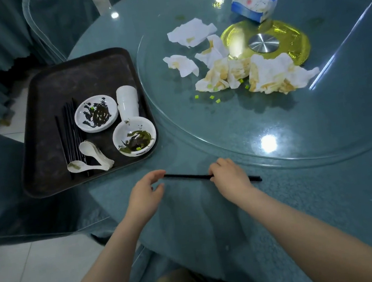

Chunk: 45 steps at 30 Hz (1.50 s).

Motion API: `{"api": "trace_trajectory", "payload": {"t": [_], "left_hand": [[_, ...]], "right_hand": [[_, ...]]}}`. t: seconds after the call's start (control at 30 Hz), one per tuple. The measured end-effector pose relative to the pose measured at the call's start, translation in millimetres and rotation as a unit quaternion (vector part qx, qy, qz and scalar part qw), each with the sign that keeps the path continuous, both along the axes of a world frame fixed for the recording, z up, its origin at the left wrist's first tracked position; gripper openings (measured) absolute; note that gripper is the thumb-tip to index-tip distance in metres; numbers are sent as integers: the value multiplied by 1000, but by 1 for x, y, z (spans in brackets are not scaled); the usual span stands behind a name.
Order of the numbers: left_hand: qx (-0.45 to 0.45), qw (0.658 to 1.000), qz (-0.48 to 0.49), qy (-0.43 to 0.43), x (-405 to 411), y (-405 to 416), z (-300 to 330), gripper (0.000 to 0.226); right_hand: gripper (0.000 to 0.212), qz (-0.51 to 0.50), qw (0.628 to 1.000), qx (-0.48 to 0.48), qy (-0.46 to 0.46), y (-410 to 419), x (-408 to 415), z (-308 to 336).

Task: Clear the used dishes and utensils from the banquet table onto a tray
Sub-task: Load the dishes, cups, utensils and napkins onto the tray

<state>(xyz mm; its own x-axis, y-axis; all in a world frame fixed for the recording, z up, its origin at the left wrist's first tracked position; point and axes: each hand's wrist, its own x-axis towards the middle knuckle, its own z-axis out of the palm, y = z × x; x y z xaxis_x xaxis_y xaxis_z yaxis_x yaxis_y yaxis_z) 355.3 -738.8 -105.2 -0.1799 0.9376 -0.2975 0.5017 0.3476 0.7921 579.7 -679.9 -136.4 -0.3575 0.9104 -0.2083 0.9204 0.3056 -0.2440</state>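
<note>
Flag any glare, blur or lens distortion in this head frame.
Head view: ceiling-light glare spots on the glass turntable and near the tissue box; wide-angle bending curves the tray edges; chopsticks in the right hand stay sharp; the left hand is slightly soft.

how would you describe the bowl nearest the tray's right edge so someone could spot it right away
Start at the dark tray on the left side of the table. At its near right corner sits a white bowl with dark green scraps inside, just below the stacked white cups. Unlike the shallower white dish to its left, it is deeper and almost touches the tray's right rim.
</note>
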Motion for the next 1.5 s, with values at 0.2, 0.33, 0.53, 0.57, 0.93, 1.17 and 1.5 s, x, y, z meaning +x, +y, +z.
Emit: {"api": "trace_trajectory", "payload": {"t": [0.2, 0.33, 0.53, 0.57, 0.93, 1.17, 1.5], "left_hand": [[3, 999, 41, -8, -10, -7, 10, 34], [17, 997, 62, -43, -10, 4, 25, 35], [39, 996, 58, -63, -21, 25, 47, 26], [48, 996, 63, -50, -27, 28, 52, 24], [42, 993, 108, 12, -127, 48, 68, 21], [1, 976, 215, 31, -206, 61, 34, 9], [-101, 960, 244, 97, -264, 90, -2, 29]], "right_hand": [[16, -59, 996, -52, 47, 9, -4, 12], [14, -148, 962, -104, 202, 29, -24, 46], [17, -208, 816, -222, 491, 43, -101, 98], [20, -210, 785, -248, 528, 45, -115, 104], [13, -184, 745, -313, 560, 76, -233, 126], [10, -208, 826, -226, 472, 104, -219, 105], [13, -335, 861, -135, 357, 119, -116, 59]]}}
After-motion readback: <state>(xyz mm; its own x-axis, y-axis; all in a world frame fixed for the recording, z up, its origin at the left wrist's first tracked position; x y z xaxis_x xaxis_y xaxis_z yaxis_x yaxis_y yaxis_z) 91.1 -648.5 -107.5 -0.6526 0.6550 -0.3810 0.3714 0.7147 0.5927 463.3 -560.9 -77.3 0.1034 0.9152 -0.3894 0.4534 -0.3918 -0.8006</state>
